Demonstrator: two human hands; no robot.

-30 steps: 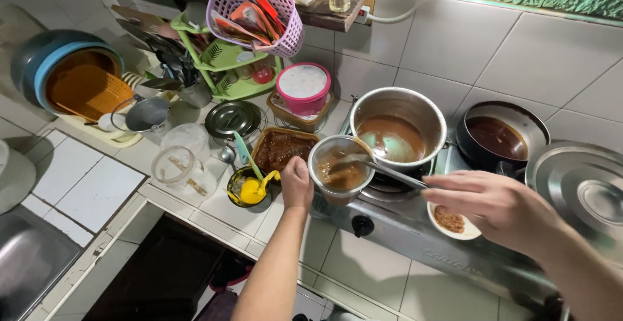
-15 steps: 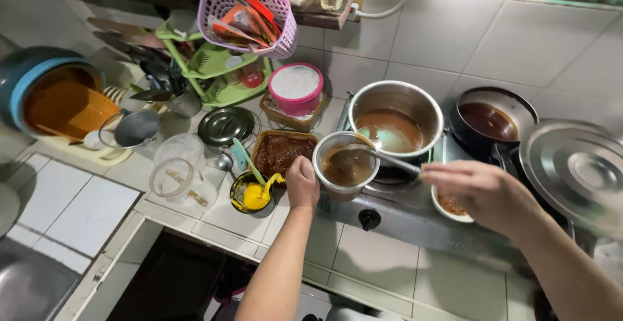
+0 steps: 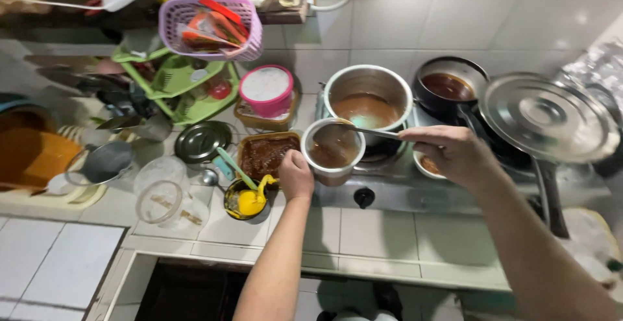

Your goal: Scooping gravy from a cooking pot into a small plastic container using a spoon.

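Note:
My left hand (image 3: 296, 177) grips the side of a small steel cup (image 3: 333, 151) half full of brown liquid, held at the front edge of the stove (image 3: 389, 188). My right hand (image 3: 452, 154) holds a ladle (image 3: 347, 133) by its thin handle, and the bowl of the ladle sits over the cup's rim. Just behind the cup stands a large steel pot (image 3: 368, 100) with the same brown liquid in it.
A dark pan (image 3: 450, 87) of brown sauce sits at the back right beside a round steel lid (image 3: 544, 116). Left of the cup are a brown paste container (image 3: 265, 154), a yellow-filled cup (image 3: 246, 199), a pink-lidded tub (image 3: 266, 90), a purple basket (image 3: 211, 26) and a green rack (image 3: 170, 81).
The ladle has swung from the cup's inside up to its rim, and my right hand has shifted left toward the pot. The view has tilted lower and left.

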